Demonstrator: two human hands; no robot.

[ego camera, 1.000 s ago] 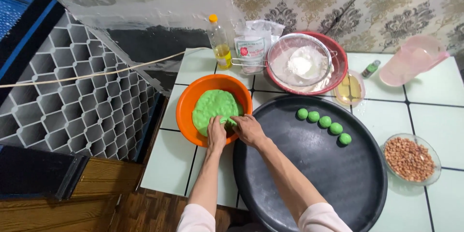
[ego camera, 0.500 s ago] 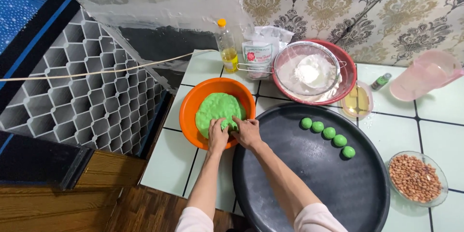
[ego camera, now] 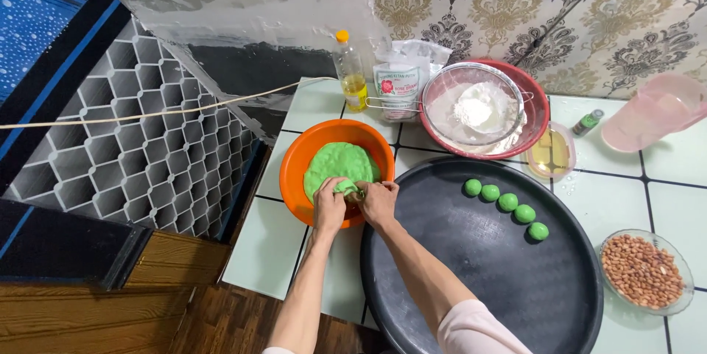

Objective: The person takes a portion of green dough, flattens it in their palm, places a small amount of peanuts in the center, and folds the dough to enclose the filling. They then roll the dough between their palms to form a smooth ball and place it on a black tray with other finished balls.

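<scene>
Nearest the camera, both forearms reach up from 6 o'clock over the white-tiled desk (ego camera: 258,251). Big round black tray (ego camera: 486,280) fills the near-centre; its left rim sits under the right forearm. At the tray's 1 o'clock, five small green dough balls (ego camera: 507,202) in a slanting row, just beside each other.

Left hand (ego camera: 329,207) & right hand (ego camera: 378,201) meet at the near edge of the orange bowl (ego camera: 305,155), fingers of both closed on a small lump of green dough (ego camera: 346,187) pinched betw. them. That lump seems joined to the main green dough mass (ego camera: 339,162), which lies inside the bowl, at approx. 10 o'clock from the tray. Each grip is clamped on the lump, hands touching.

At 3 o'clock, near the desk's right edge, a clear dish of peanuts (ego camera: 644,269). Further up, a small clear dish of yellowish liquid (ego camera: 550,153), then a red bowl (ego camera: 534,114) w/ a metal sieve (ego camera: 475,107) of white flour resting in it. Beside that at 12 o'clock: flour bag (ego camera: 399,81), oil bottle (ego camera: 351,74). Far right, at 2 o'clock: pink jug (ego camera: 652,114) and a small green-capped bottle (ego camera: 588,123).
</scene>
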